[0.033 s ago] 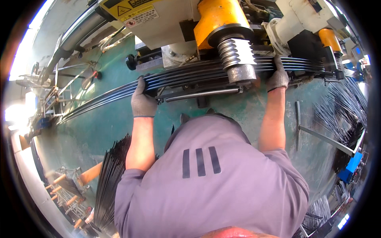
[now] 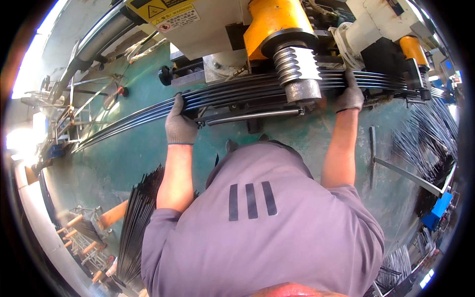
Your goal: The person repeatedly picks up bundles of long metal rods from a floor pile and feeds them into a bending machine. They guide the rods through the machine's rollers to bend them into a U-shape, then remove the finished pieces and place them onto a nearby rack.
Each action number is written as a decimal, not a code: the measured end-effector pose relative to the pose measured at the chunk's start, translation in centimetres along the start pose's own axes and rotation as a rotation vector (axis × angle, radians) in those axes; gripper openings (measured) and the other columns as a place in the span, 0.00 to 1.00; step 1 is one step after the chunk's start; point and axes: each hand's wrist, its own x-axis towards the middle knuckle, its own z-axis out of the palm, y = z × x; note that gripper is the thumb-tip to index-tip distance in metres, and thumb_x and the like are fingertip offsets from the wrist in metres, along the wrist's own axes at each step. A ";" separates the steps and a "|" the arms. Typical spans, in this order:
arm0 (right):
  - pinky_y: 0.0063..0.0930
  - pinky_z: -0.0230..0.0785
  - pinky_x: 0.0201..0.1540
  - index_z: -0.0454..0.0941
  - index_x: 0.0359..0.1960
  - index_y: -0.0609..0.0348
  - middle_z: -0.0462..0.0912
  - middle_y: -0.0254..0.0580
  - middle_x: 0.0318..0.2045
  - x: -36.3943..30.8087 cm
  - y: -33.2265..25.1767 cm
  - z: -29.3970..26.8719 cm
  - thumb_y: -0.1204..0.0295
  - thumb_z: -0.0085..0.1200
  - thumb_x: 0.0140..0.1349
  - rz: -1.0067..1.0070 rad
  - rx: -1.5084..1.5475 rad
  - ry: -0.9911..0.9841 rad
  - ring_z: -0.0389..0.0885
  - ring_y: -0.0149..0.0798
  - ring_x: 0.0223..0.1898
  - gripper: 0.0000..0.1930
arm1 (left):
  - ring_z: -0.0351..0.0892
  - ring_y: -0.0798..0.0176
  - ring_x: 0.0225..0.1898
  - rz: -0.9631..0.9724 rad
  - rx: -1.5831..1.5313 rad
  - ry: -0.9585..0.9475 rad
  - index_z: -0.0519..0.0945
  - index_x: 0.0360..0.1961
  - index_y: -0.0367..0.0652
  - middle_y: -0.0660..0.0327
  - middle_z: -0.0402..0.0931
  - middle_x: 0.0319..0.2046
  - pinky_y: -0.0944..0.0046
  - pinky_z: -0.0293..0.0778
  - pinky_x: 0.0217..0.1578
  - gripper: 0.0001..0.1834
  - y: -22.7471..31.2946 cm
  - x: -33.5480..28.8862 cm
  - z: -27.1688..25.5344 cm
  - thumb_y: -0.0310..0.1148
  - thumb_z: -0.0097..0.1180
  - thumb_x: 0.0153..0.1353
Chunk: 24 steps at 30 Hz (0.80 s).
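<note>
A bundle of long, thin dark metal rods (image 2: 225, 96) runs across in front of me, bowed by the lens and spread out a little at its left end. My left hand (image 2: 180, 126), in a grey knit glove, is closed round the bundle left of the machine, with its thumb up along the near side. My right hand (image 2: 349, 98), gloved the same way, grips the rods to the right of the machine's spring. Most of the fingers on both hands are hidden behind the rods. Between my hands, the spring-wrapped machine head (image 2: 292, 67) stands over the bundle.
The yellow and white machine (image 2: 269, 24) fills the far side. A round metal bar (image 2: 252, 117) lies just nearer than the bundle. More rods are heaped at the right (image 2: 428, 136) and stacked at the lower left (image 2: 136, 218). A metal frame (image 2: 405, 173) stands on the green floor.
</note>
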 end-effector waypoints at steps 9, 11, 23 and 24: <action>0.59 0.62 0.71 0.82 0.61 0.49 0.80 0.44 0.65 2.5 -7.1 0.1 0.50 0.71 0.64 0.230 -0.051 0.198 0.70 0.54 0.68 0.28 | 0.77 0.42 0.65 -0.054 -0.110 -0.123 0.73 0.64 0.28 0.43 0.79 0.62 0.41 0.70 0.71 0.27 0.3 -0.9 -1.3 0.43 0.55 0.78; 0.59 0.62 0.73 0.79 0.66 0.51 0.78 0.46 0.67 6.8 -8.6 -3.7 0.49 0.67 0.66 0.077 -0.162 0.070 0.71 0.55 0.68 0.31 | 0.74 0.40 0.68 -0.039 -0.191 -0.165 0.72 0.66 0.28 0.42 0.77 0.64 0.38 0.65 0.74 0.30 1.2 -1.4 -1.0 0.46 0.54 0.78; 0.63 0.50 0.77 0.81 0.64 0.40 0.81 0.34 0.67 15.5 -16.8 -8.9 0.42 0.48 0.72 -0.252 -0.611 0.422 0.73 0.49 0.69 0.27 | 0.78 0.39 0.62 0.338 -0.314 0.238 0.76 0.59 0.37 0.46 0.81 0.56 0.36 0.70 0.69 0.22 18.0 1.2 -15.0 0.46 0.48 0.81; 0.62 0.50 0.77 0.81 0.64 0.40 0.80 0.34 0.67 13.8 -14.5 -8.8 0.43 0.48 0.72 -0.306 -0.647 0.436 0.73 0.49 0.69 0.27 | 0.79 0.39 0.61 0.361 -0.327 0.238 0.76 0.58 0.37 0.47 0.81 0.56 0.37 0.71 0.69 0.22 19.8 2.0 -17.0 0.46 0.47 0.81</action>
